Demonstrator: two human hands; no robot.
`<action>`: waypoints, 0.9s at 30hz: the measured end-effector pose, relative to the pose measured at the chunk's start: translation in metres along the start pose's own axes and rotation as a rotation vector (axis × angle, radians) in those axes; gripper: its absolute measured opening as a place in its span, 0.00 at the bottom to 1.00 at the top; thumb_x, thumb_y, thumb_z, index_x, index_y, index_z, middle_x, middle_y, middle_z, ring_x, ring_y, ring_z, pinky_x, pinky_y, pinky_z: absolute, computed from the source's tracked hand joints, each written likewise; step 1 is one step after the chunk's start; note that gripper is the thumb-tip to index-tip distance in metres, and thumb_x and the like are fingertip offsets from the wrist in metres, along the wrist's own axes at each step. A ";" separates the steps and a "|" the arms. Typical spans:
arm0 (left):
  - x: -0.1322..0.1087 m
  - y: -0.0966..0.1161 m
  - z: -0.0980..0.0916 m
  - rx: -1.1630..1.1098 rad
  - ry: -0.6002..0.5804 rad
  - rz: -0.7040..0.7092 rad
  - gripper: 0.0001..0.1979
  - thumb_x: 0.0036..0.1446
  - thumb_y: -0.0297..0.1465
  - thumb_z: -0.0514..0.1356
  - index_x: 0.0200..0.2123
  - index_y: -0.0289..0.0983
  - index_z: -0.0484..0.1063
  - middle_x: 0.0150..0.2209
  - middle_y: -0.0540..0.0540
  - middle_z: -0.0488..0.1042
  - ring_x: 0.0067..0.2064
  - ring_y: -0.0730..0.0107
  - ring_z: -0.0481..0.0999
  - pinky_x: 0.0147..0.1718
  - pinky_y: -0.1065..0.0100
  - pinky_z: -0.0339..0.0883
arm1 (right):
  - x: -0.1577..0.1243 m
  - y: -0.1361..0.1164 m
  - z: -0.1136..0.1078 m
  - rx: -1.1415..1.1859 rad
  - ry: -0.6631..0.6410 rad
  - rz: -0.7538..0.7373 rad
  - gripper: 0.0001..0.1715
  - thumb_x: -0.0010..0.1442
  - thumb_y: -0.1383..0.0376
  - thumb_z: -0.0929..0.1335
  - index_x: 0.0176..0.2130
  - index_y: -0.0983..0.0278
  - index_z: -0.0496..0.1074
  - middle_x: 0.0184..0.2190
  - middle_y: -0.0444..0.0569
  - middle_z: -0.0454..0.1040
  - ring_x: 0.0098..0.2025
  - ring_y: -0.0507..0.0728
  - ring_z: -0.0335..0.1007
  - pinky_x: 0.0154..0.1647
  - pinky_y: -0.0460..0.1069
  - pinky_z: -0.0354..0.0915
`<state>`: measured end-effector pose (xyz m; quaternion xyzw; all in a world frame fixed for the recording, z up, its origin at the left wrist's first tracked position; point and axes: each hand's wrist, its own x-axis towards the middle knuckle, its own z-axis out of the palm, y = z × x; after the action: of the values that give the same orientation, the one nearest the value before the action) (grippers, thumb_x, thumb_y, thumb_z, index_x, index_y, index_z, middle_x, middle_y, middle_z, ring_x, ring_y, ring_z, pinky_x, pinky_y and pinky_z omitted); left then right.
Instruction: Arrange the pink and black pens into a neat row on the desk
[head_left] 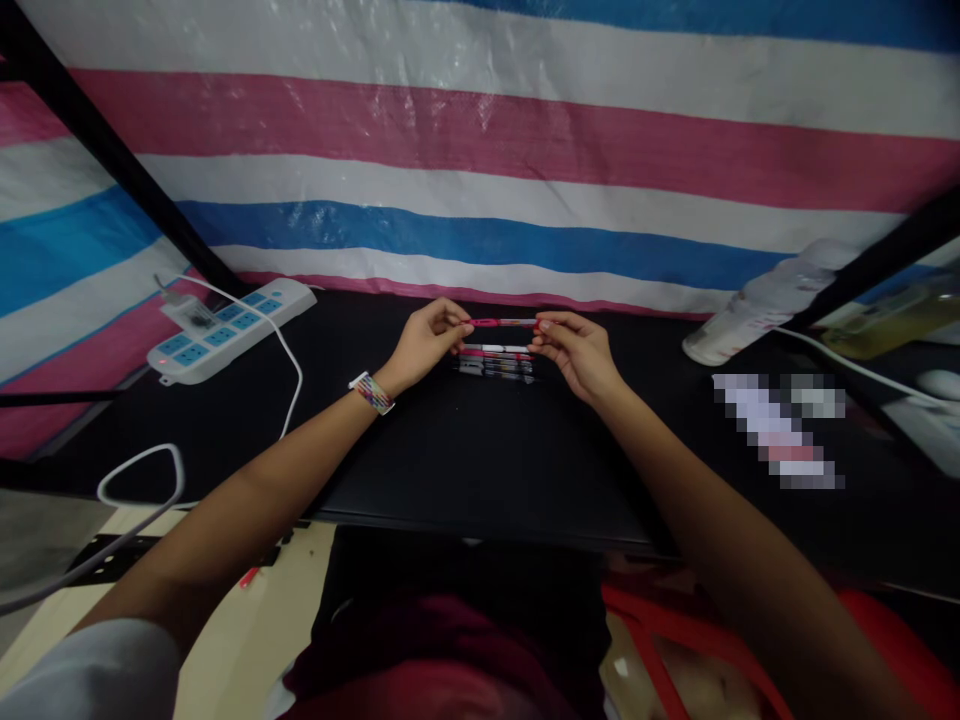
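Left hand [429,338]: fingertips pinched together on the left end of a red pen [501,323]. Right hand [571,350]: thumb and forefinger closed on the pen's right end. Pen is held level between the two hands, lifted just above the black table [465,450], spanning the gap between the fingertips.

Handling, as a judgement: slim, light, rigid plastic barrel; smooth, so likely to twist or slip in a loose pinch. The ends give the surest grip; any cap or tip seam probably pulls apart there.

Directly beneath the held pen, a short row of pens [495,362] lies side by side on the table, parallel to it, near both hands.

Farther out: white power strip [229,328] with cable at left, a white bottle [765,300] on its side at right, striped tarp [480,150] behind.
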<state>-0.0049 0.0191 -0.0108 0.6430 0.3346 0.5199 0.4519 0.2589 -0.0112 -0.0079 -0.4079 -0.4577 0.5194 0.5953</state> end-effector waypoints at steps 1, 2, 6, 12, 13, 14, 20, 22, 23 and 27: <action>0.000 0.000 0.000 0.017 -0.007 -0.013 0.12 0.66 0.37 0.71 0.34 0.37 0.76 0.27 0.49 0.77 0.25 0.76 0.76 0.27 0.72 0.73 | 0.000 0.000 0.000 0.004 0.000 0.002 0.10 0.57 0.62 0.81 0.40 0.60 0.85 0.31 0.46 0.80 0.35 0.56 0.80 0.51 0.58 0.83; 0.000 0.000 -0.001 0.036 -0.010 -0.028 0.16 0.70 0.39 0.67 0.31 0.37 0.76 0.25 0.49 0.75 0.24 0.76 0.74 0.26 0.73 0.72 | 0.000 0.000 0.000 0.008 0.001 0.004 0.09 0.57 0.62 0.81 0.39 0.60 0.85 0.31 0.46 0.80 0.35 0.56 0.80 0.51 0.57 0.83; 0.003 -0.001 -0.003 0.030 0.055 -0.035 0.12 0.70 0.35 0.66 0.32 0.37 0.78 0.26 0.48 0.78 0.26 0.75 0.77 0.26 0.73 0.72 | 0.002 -0.001 -0.001 0.030 0.021 -0.002 0.08 0.57 0.63 0.81 0.38 0.60 0.84 0.29 0.46 0.79 0.35 0.55 0.79 0.48 0.57 0.83; 0.008 -0.002 -0.005 0.003 0.171 -0.009 0.03 0.63 0.24 0.68 0.39 0.36 0.81 0.34 0.45 0.83 0.34 0.71 0.83 0.32 0.70 0.76 | 0.007 -0.004 -0.009 0.062 0.067 -0.016 0.07 0.57 0.65 0.79 0.38 0.61 0.82 0.31 0.46 0.79 0.34 0.54 0.77 0.43 0.53 0.81; 0.008 -0.002 -0.006 0.003 0.177 -0.008 0.03 0.62 0.24 0.68 0.39 0.36 0.81 0.34 0.45 0.83 0.34 0.71 0.84 0.32 0.70 0.76 | 0.008 -0.004 -0.011 0.057 0.069 -0.020 0.07 0.57 0.65 0.79 0.38 0.61 0.82 0.31 0.46 0.79 0.34 0.54 0.77 0.43 0.53 0.80; 0.008 -0.003 -0.006 0.003 0.181 -0.006 0.03 0.62 0.24 0.68 0.39 0.36 0.81 0.33 0.45 0.83 0.34 0.70 0.84 0.32 0.70 0.76 | 0.008 -0.005 -0.012 0.052 0.072 -0.023 0.07 0.58 0.65 0.79 0.39 0.61 0.82 0.31 0.46 0.79 0.33 0.54 0.77 0.42 0.52 0.80; 0.009 -0.003 -0.007 0.024 0.184 0.001 0.03 0.61 0.26 0.69 0.39 0.36 0.81 0.33 0.46 0.83 0.34 0.69 0.84 0.33 0.70 0.76 | 0.009 -0.007 -0.014 0.044 0.098 -0.041 0.07 0.57 0.65 0.78 0.38 0.59 0.82 0.32 0.45 0.80 0.32 0.53 0.76 0.40 0.51 0.79; 0.009 -0.003 -0.007 0.019 0.187 0.002 0.02 0.61 0.26 0.69 0.39 0.36 0.81 0.33 0.46 0.83 0.34 0.69 0.84 0.33 0.70 0.76 | 0.009 -0.007 -0.014 0.042 0.099 -0.040 0.07 0.56 0.64 0.78 0.38 0.59 0.82 0.32 0.45 0.80 0.32 0.53 0.76 0.39 0.51 0.79; 0.009 -0.003 -0.007 0.014 0.190 0.004 0.02 0.61 0.26 0.69 0.39 0.36 0.81 0.33 0.46 0.83 0.34 0.69 0.84 0.33 0.70 0.76 | 0.009 -0.007 -0.014 0.040 0.101 -0.038 0.07 0.56 0.64 0.78 0.38 0.59 0.82 0.31 0.45 0.80 0.32 0.53 0.76 0.39 0.51 0.79; 0.009 -0.002 -0.008 0.001 0.198 0.005 0.02 0.62 0.25 0.68 0.38 0.36 0.81 0.32 0.46 0.82 0.34 0.70 0.83 0.33 0.69 0.76 | 0.010 -0.006 -0.014 0.034 0.134 -0.040 0.05 0.57 0.65 0.77 0.38 0.60 0.82 0.31 0.45 0.79 0.31 0.53 0.75 0.38 0.51 0.78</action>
<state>-0.0105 0.0300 -0.0086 0.5896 0.3763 0.5816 0.4152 0.2741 -0.0021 -0.0047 -0.4226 -0.4159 0.4865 0.6417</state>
